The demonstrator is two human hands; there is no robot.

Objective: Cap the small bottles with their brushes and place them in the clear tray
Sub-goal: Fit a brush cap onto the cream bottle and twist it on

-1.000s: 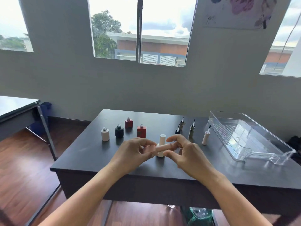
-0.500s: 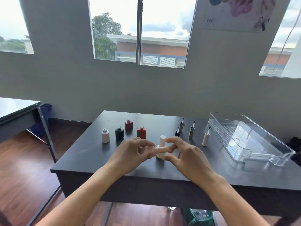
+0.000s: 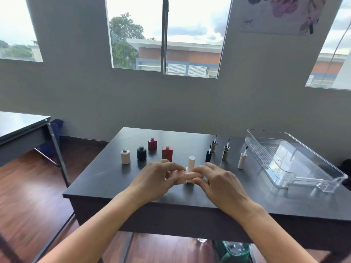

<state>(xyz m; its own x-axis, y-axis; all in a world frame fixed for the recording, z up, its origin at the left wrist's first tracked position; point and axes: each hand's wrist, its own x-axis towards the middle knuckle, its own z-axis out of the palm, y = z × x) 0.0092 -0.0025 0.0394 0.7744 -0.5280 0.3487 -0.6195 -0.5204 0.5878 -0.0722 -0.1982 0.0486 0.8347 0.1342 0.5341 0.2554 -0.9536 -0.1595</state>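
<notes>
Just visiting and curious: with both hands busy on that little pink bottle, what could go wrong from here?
1. The left hand and right hand work right in front of an upright white capped bottle; a knuckle might topple it.
2. The four open bottles, like the red one, could spill if bumped.

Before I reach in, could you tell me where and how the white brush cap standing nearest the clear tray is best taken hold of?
Take the white brush cap by its round body, below the thin brush stem that points up. Come from above and the near side, thumb and finger on opposite sides. It stands upright, apart from the clear tray and the olive cap, so there is room around it.
</notes>
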